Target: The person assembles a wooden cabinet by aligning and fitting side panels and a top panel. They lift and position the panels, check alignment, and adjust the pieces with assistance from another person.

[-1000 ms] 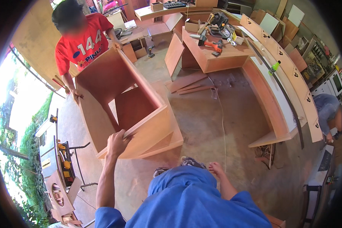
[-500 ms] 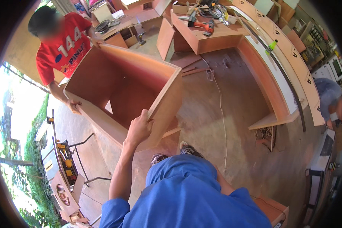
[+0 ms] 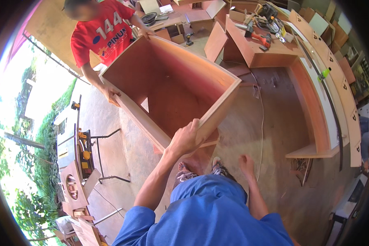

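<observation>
Plywood is making up the large open reddish-brown cabinet box (image 3: 168, 86) that is tilting above the dusty concrete floor (image 3: 274, 135), between the camera wearer and a second person in a red printed shirt (image 3: 104, 35). The wearer's left hand (image 3: 186, 139) is clamping on the near edge of the box, fingers curling over the thin panel rim. The right hand (image 3: 247, 163) is hanging loose beside the blue-clad hip, fingers spread and holding nothing, well apart from the box. The other person's hands are gripping the far side, one (image 3: 110, 93) at the left corner and one (image 3: 146, 33) at the upper corner.

Beyond the box, a low plywood workbench (image 3: 270, 57) is carrying an orange power tool (image 3: 263, 39) and other scattered tools. A long curved wooden counter (image 3: 328, 94) is running along the right wall, with small dark triangular marks spaced along its pale front strip and a small green bottle (image 3: 324, 74) lying on top. A thin white cord (image 3: 261, 123) is trailing across the floor. At the left, a yellow-and-black table saw on a metal stand (image 3: 84, 149) is standing near the sunlit grass
</observation>
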